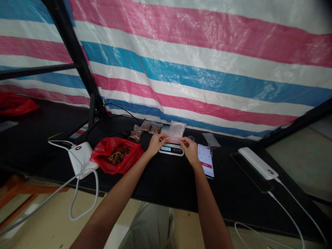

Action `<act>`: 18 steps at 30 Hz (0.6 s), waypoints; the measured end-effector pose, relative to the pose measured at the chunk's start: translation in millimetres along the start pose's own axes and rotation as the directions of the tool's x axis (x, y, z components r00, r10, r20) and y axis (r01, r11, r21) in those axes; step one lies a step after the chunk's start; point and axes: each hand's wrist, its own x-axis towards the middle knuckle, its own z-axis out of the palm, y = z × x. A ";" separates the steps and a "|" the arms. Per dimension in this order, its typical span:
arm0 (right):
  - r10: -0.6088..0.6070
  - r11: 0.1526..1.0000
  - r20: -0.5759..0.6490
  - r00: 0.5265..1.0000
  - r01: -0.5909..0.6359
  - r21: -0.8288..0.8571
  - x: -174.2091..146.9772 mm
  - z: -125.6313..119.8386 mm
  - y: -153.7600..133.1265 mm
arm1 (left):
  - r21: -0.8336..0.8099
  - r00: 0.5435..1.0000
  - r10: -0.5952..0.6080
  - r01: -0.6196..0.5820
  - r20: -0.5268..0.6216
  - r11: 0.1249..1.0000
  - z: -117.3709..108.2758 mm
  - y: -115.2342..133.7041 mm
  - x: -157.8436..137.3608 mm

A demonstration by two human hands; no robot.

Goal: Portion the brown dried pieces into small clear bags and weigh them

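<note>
My left hand (156, 143) and my right hand (188, 148) both pinch the near edge of a small clear plastic bag (176, 130) that lies over a little digital scale (171, 149) on the black table (166, 180). The bag looks empty. A red plastic bag (109, 147) full of brown nuts or dried pieces sits open to the left of my left hand. Three small filled clear packets (145, 129) lie behind the scale.
A phone (206, 160) with a lit screen lies right of my right hand. A white power bank (257, 163) on a dark phone sits farther right, cable trailing. A white device (81, 157) with cables lies left. A striped tarp (207, 69) hangs behind.
</note>
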 end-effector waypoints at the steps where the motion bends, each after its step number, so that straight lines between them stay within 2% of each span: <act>1: -0.007 1.000 -0.011 1.000 0.007 0.014 -0.1 0.4 0.3 | -0.006 1.000 0.002 -0.001 0.014 1.000 -0.1 0.5 0.0; 8: -0.014 1.000 0.008 1.000 0.014 0.028 -0.3 4.2 4.3 | -0.005 0.997 0.014 -0.013 0.077 1.000 -0.8 5.8 -0.8; 14: -0.023 0.999 0.028 0.999 0.021 0.049 0.8 4.8 6.8 | 0.005 0.997 0.002 -0.002 0.075 1.000 0.2 6.1 -1.9; 18: -0.014 1.000 0.052 0.999 0.014 -0.012 1.0 3.6 5.6 | 0.054 0.998 0.033 -0.036 0.053 0.998 0.5 4.5 -2.7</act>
